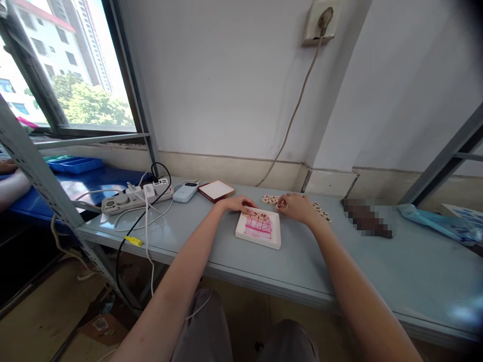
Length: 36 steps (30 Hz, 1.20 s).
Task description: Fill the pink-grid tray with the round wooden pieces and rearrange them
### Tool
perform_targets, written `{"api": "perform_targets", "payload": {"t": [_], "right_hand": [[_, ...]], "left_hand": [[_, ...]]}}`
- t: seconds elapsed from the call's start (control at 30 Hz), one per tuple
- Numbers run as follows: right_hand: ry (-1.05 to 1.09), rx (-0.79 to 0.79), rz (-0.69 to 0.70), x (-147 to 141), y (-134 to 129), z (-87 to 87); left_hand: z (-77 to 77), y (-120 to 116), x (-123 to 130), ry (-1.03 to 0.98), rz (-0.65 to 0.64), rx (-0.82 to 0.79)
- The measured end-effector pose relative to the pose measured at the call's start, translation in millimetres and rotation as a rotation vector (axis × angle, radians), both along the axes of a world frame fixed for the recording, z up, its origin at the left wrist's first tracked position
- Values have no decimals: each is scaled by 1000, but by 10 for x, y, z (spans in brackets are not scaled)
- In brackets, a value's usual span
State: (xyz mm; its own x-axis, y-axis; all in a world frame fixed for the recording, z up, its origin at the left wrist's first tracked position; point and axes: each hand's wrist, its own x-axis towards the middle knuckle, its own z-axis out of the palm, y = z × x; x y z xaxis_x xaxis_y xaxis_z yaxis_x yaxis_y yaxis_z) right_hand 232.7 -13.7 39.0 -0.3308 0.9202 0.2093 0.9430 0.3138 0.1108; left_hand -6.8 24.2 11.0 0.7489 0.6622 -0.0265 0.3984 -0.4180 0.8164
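Observation:
A shallow white box (257, 242) lies on the grey shelf in front of me, with pink printing on its inner floor. Several round xiangqi pieces (263, 216) with dark characters sit in a row along its far side. My left hand (237, 203) is closed at the far left corner of the box, its fingers bent over the rim beside the row. Just past the far right corner, my right hand (296, 207) is curled with its fingertips pinched on a xiangqi piece (282, 203). More loose pieces (269, 199) lie around that hand, some partly hidden behind it.
A box lid (217, 190) with a dark edge lies at the back left. Beside it are a white power bank (185, 191) and a power strip (124, 201) with tangled cables. A pixelated dark object (368, 218) and a blue plastic bag (433, 221) lie right. Another person's arm (13, 190) shows far left.

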Motion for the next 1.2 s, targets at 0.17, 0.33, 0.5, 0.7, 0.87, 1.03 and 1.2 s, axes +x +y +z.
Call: {"api": "perform_targets", "payload": {"t": [0.17,0.33,0.5,0.7,0.87,1.03,1.2], "right_hand": [[161,-131,134,52,-49,138],[143,-331,339,-6,-113,158],[131,-312,325,-73,-156,159],[190,-349,315,-36,-108,130],[201,-351,300,-33,-108,133],[164,-360,304,-95,-146,134],[148,-323,299,-76,-109,95]], "left_hand": [[16,-26,0,9,19,-23],[-49,38,0,0,18,-16],[-99,89,10,-29,24,-5],[-58,59,2,-6,23,-11],[-47,60,0,11,25,7],[-45,63,1,10,11,15],[-27,39,4,-6,16,-26]]}}
